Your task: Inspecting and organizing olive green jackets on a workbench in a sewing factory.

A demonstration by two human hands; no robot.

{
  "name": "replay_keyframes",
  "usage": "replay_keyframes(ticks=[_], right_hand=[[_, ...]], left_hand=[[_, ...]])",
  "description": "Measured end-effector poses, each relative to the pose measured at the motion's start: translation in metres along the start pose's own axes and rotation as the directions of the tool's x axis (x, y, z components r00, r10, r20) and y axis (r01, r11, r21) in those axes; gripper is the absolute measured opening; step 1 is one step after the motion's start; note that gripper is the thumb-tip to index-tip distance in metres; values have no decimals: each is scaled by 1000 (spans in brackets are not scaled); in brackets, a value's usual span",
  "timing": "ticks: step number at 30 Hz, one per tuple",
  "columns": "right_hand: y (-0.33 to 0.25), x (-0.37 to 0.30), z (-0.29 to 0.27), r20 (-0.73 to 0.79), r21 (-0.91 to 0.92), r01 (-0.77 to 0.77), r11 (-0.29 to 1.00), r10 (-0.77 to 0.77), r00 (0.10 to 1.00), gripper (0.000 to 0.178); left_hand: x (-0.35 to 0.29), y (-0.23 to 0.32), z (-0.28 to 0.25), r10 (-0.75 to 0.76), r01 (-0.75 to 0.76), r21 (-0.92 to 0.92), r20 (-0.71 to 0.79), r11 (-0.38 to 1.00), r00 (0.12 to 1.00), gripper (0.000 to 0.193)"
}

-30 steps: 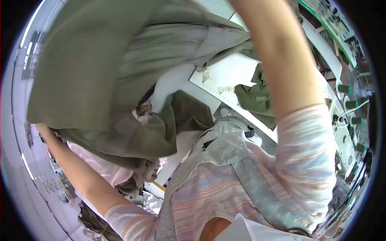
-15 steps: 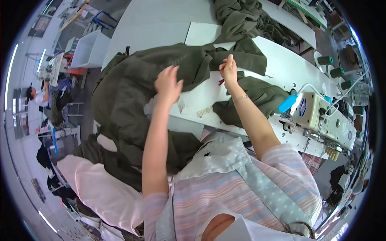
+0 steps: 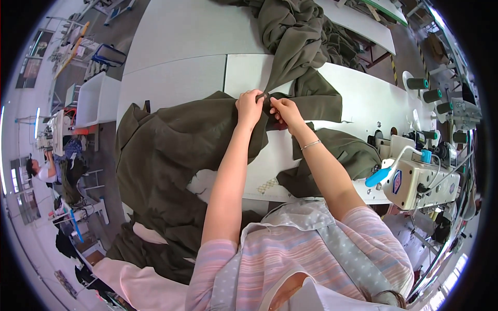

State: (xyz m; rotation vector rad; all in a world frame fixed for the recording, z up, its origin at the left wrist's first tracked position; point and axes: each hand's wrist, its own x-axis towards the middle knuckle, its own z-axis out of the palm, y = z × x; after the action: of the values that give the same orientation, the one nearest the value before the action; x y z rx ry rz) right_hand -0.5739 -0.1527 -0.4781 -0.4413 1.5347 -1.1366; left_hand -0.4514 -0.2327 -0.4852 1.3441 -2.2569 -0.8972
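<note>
Dark olive-green fabric (image 3: 171, 140) lies in a large heap over the white table, its folds hanging toward my lap. My left hand (image 3: 250, 110) is closed on a gathered edge of it, thumb and fingers pinched together. Right beside it, my right hand (image 3: 286, 114) pinches the same cloth, with the fingertips of both hands almost meeting. A small dark red thing (image 3: 280, 126) shows under my right palm; its kind is mostly hidden. Another olive piece (image 3: 340, 153) rests under my right forearm, close to the sewing machine (image 3: 423, 181).
More olive cloth (image 3: 293, 31) is bunched at the far side of the white table (image 3: 176, 78). Green thread cones (image 3: 417, 83) stand at the right. Pale pink cloth (image 3: 140, 282) lies at the lower left. A white bin (image 3: 98, 101) and another person (image 3: 44, 170) are farther left.
Both hands were apart with fingers loosely spread; they have come together and closed on the fabric edge. The far cloth is now drawn taut toward them. My view has shifted slightly.
</note>
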Motion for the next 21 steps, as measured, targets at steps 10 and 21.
replay_keyframes(ticks=[10, 21], right_hand=[[-9, 24, 7, 135, 103, -129, 986, 115, 984, 30], [-10, 25, -2, 140, 6, -91, 996, 89, 986, 29]], left_hand=[[-5, -5, -6, 40, -46, -55, -99, 997, 994, 13], [-7, 4, -5, 26, -25, 8, -131, 1000, 991, 14]])
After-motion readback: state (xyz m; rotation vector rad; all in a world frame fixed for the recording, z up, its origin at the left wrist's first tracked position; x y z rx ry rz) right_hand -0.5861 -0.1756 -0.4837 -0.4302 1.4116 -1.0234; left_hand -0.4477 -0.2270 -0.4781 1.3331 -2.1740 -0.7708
